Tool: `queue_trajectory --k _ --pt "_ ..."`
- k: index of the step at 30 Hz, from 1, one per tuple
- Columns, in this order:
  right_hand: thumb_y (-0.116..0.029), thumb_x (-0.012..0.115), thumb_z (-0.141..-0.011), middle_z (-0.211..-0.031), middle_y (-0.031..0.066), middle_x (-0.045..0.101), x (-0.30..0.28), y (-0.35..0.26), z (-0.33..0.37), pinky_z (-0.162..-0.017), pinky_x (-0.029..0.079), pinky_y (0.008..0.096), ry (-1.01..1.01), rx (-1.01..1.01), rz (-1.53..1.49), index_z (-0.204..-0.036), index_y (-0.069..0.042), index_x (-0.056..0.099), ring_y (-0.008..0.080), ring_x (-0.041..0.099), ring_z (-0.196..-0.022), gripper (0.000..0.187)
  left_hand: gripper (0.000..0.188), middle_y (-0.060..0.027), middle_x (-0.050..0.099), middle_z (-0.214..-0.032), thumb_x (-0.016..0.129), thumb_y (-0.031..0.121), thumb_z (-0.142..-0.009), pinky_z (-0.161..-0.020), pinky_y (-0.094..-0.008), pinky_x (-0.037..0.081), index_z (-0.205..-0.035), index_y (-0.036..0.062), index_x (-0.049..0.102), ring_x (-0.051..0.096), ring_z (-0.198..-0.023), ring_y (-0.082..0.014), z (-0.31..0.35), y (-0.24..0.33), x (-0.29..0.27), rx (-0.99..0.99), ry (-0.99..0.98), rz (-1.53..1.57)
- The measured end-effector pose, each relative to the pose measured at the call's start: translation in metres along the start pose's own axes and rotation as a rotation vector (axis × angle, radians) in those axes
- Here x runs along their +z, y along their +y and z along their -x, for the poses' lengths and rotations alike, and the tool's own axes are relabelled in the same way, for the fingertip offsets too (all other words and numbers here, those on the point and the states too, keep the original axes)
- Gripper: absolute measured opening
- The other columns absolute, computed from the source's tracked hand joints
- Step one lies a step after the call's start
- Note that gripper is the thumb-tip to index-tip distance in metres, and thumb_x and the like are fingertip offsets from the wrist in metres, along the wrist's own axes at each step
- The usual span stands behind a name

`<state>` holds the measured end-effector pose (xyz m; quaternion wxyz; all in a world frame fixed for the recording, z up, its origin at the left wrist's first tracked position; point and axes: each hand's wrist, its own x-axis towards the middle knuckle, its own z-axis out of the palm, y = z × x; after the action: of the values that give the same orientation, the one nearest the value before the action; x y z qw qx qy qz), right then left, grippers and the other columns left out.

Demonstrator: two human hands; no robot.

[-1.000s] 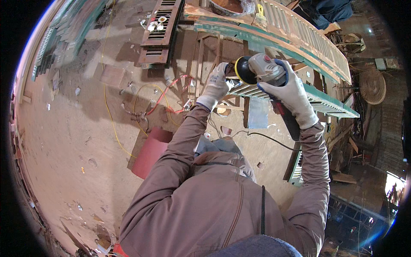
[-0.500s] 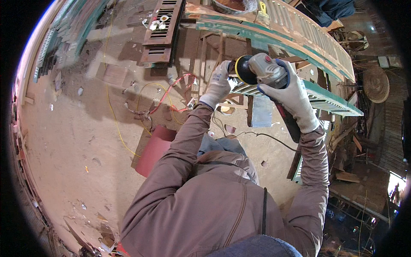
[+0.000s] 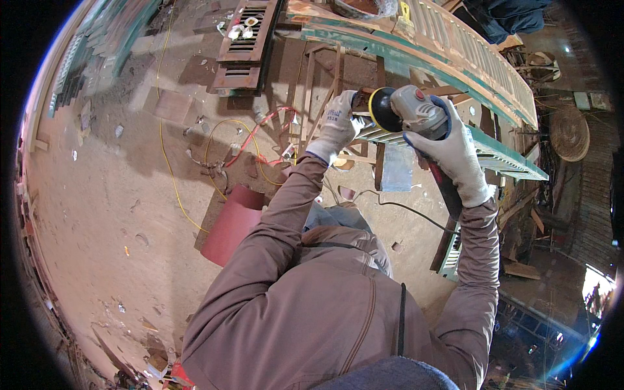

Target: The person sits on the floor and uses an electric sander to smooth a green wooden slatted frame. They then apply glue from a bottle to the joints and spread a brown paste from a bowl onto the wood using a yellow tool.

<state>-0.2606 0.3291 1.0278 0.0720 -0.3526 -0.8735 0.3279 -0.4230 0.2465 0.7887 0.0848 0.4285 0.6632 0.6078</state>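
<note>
My right hand (image 3: 455,153), in a white glove with blue edging, is wrapped round a grey angle grinder (image 3: 421,112). The grinder's dark handle end runs back beneath my right forearm. Its round black pad with a yellow rim (image 3: 383,110) faces my left hand. Also gloved, my left hand (image 3: 337,127) is closed round the brown left end of a green louvred shutter (image 3: 507,158), close beside the pad. The grinder hides part of the shutter, and whether the pad touches it I cannot tell.
Beyond the grinder a long louvred panel (image 3: 455,58) carries a basin (image 3: 364,8) and a yellow-handled brush (image 3: 404,25). At far left centre stands a brown slatted panel (image 3: 239,77). A red cylinder (image 3: 233,224), yellow cord (image 3: 170,172) and black cable (image 3: 409,208) lie around me.
The grinder has moved slightly right, widening the space between its pad and my left hand. My left hand stays closed on the shutter's end. The whole view has shifted a little.
</note>
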Motion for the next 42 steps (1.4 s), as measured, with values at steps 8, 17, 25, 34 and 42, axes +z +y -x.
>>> queue_trajectory --k 8,17,25,34,42 --pt "-0.036 0.091 -0.072 -0.121 0.0198 0.070 -0.009 0.008 0.006 -0.097 0.053 0.0371 0.081 0.026 -0.001 -0.138 0.002 0.054 0.0245 0.069 -0.111 0.084 0.049 -0.0170 0.066 -0.110 0.082 0.010 -0.078 -0.091 -0.0463 0.051 -0.121 0.0063 0.059 0.063 -0.107 -0.0398 0.001 -0.004 0.002 -0.053 -0.036 -0.093" --pt "-0.043 0.092 -0.072 -0.119 0.0208 0.071 0.006 -0.019 -0.016 -0.094 0.055 0.0383 0.026 -0.017 0.055 -0.138 0.000 0.054 0.0269 0.070 -0.109 0.087 0.053 -0.0162 0.064 -0.112 0.086 0.014 -0.074 -0.089 -0.0485 0.050 -0.120 0.0079 0.059 0.062 -0.106 -0.0393 0.004 -0.001 0.000 -0.040 -0.046 0.020" --pt "-0.030 0.091 -0.076 -0.112 0.0129 0.070 -0.033 0.047 0.033 -0.082 0.056 0.0308 0.190 0.202 -0.113 -0.132 0.000 0.057 0.0152 0.067 -0.098 0.072 0.057 -0.0182 0.071 -0.108 0.088 0.012 -0.074 -0.090 -0.0430 0.055 -0.123 0.0039 0.062 0.069 -0.104 -0.0364 0.000 -0.003 -0.004 -0.117 -0.096 -0.032" --pt "-0.020 0.091 -0.079 -0.108 0.0066 0.070 -0.073 0.135 0.129 -0.076 0.055 0.0270 0.399 0.375 -0.203 -0.132 -0.002 0.057 0.0106 0.065 -0.088 0.066 0.130 -0.0192 0.054 -0.141 0.103 0.039 -0.045 -0.112 -0.0470 0.043 -0.152 0.0040 0.037 0.052 -0.130 -0.0380 -0.030 0.047 -0.057 0.106 -0.113 -0.343" --pt "-0.029 0.091 -0.077 -0.103 0.0078 0.072 -0.119 0.175 0.095 -0.079 0.055 0.0282 0.457 0.278 -0.133 -0.128 -0.002 0.061 0.0122 0.066 -0.090 0.064 0.096 -0.0143 0.060 -0.132 0.089 0.055 -0.066 -0.112 -0.0521 0.039 -0.140 0.0056 0.052 0.055 -0.128 -0.0309 -0.090 0.140 0.018 0.329 -0.704 -0.946"
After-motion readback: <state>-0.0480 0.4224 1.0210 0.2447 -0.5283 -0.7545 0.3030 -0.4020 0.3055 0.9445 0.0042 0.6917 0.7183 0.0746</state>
